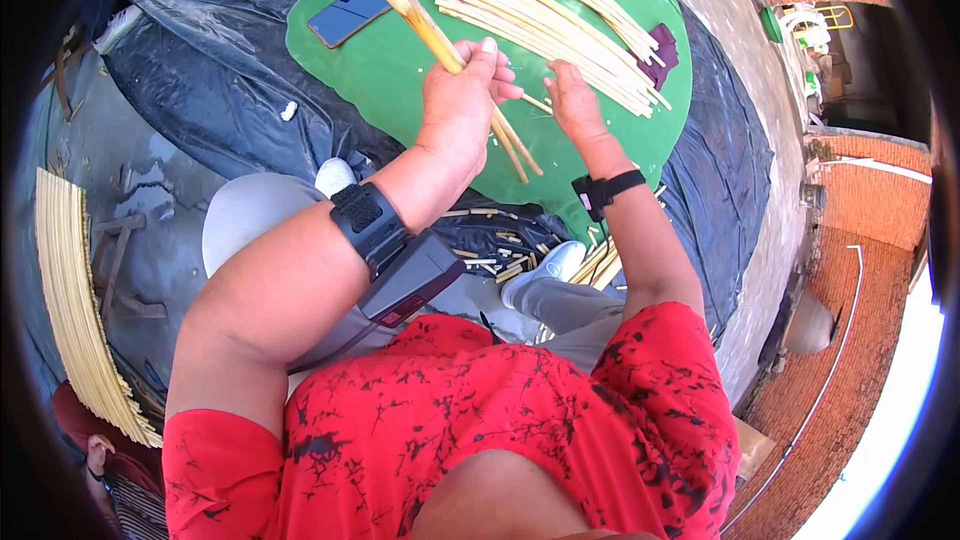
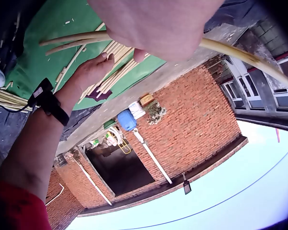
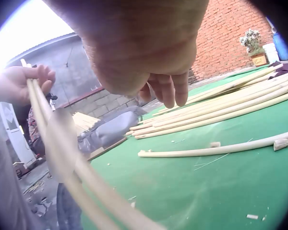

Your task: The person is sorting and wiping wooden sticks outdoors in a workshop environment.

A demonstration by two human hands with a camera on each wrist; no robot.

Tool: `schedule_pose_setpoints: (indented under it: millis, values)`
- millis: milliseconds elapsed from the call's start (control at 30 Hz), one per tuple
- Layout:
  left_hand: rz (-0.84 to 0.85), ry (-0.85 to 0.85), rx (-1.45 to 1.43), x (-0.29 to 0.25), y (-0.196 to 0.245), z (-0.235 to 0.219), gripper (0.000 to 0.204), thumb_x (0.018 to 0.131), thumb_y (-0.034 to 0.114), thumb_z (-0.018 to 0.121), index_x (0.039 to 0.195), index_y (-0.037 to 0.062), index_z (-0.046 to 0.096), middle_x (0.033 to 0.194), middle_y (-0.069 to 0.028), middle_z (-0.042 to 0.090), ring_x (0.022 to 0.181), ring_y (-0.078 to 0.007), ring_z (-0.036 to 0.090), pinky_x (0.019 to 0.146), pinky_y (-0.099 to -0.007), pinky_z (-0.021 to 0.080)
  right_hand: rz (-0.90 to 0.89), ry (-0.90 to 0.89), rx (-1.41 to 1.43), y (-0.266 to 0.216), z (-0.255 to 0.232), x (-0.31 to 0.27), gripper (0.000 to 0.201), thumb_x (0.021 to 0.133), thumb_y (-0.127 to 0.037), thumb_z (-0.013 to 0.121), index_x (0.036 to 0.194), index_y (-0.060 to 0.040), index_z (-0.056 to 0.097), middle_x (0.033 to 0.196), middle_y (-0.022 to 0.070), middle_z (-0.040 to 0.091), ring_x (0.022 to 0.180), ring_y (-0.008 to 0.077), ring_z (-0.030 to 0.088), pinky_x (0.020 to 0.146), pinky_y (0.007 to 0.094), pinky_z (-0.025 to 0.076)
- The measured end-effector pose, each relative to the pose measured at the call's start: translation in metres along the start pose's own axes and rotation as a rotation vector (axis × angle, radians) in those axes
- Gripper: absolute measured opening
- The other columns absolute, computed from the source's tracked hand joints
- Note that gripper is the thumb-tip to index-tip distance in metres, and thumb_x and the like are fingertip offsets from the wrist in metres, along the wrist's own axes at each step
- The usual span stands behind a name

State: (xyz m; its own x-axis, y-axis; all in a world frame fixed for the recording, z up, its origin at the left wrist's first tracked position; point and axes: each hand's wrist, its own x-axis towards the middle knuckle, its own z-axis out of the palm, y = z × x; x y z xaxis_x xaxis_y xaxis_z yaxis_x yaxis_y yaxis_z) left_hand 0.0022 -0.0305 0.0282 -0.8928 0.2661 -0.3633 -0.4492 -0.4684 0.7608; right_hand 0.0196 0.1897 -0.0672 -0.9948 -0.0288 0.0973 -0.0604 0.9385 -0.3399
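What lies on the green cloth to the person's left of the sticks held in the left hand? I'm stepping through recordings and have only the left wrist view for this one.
Observer: A phone lies there; the head view shows it.
Operator: And farther left, off the green cloth?
Observer: A long bundle of pale sticks, at the left edge of the head view.
Operator: Is the right hand holding anything? I can't tell from my angle.
Observer: No, the right wrist view shows it with nothing in its grasp.
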Motion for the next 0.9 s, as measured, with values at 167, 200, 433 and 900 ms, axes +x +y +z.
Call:
schedule_pose_setpoints:
  millis: [167,200,433,900]
  values:
    - [-0.023,-0.001,0.028,-0.001,0.002,0.003,0.024,0.090,0.021,0.043,0.085,-0.0007,0.051,0.075,-0.0104,0.055,0.064,-0.0173,0.056,0.063,-0.0274,0.045,0.360,-0.134,-0.407,0.058,0.015,0.027,0.058,0.082,-0.036,0.051,0.132,-0.0187,0.028,0.139,0.0167,0.018,0.127,0.0318,0.021,0.100,0.0454,0.026]
    - [-0.022,-0.003,0.023,-0.001,0.002,0.003,0.024,0.090,0.021,0.042,0.085,-0.0008,0.051,0.076,-0.0106,0.055,0.065,-0.0174,0.056,0.063,-0.0274,0.045,0.360,-0.135,-0.402,0.057,0.018,0.025,0.058,0.082,-0.036,0.051,0.132,-0.0187,0.028,0.139,0.0167,0.018,0.127,0.0318,0.021,0.100,0.0454,0.026]
    - [-0.027,0.002,0.019,-0.001,0.001,-0.005,0.026,0.090,0.023,0.042,0.086,-0.0008,0.051,0.077,-0.0115,0.056,0.067,-0.0181,0.057,0.064,-0.0279,0.046,0.359,-0.188,-0.462,0.039,0.038,-0.018,0.060,0.084,-0.045,0.043,0.135,-0.0217,0.021,0.141,0.0155,0.014,0.130,0.0317,0.013,0.100,0.0516,0.019]
    - [-0.077,-0.011,0.062,-0.008,-0.003,-0.005,0.027,0.090,0.024,0.043,0.086,-0.0014,0.051,0.076,-0.0119,0.056,0.065,-0.0184,0.057,0.063,-0.0281,0.045,0.242,0.181,-0.331,0.074,0.042,0.013,0.025,0.077,-0.012,0.052,0.103,-0.0101,0.053,0.102,0.0114,0.054,0.092,0.0284,0.051,0.078,0.0382,0.043]
